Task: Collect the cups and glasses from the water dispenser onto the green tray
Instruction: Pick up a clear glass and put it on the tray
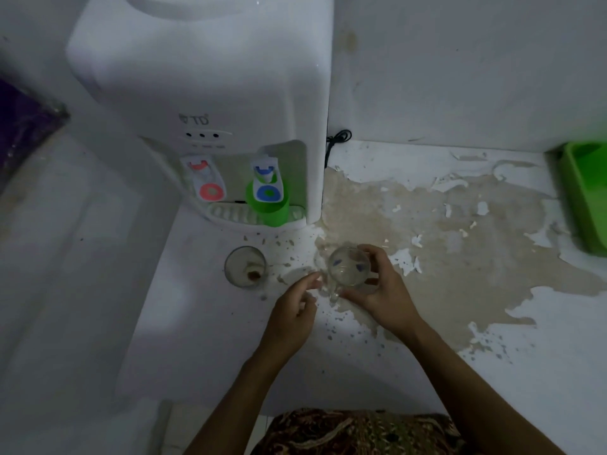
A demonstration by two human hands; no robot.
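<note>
A clear glass mug (pixel 348 267) with blue marks is gripped around its rim and side by my right hand (pixel 381 290), in front of the white water dispenser (pixel 210 93). Beside the mug's handle, my left hand (pixel 294 315) hovers with loosely curled fingers and holds nothing. A second clear glass (pixel 245 266) with brown residue at its bottom stands on the counter to the left. A green plastic cup (pixel 271 210) sits on the dispenser's drip tray under the blue tap. The green tray (pixel 588 195) lies at the far right edge, partly out of view.
The white counter (pixel 427 339) has a large patch of peeled, stained surface in its middle. A black cord (pixel 336 139) runs behind the dispenser. A dark purple object (pixel 23 126) lies at the far left. The wall rises close behind.
</note>
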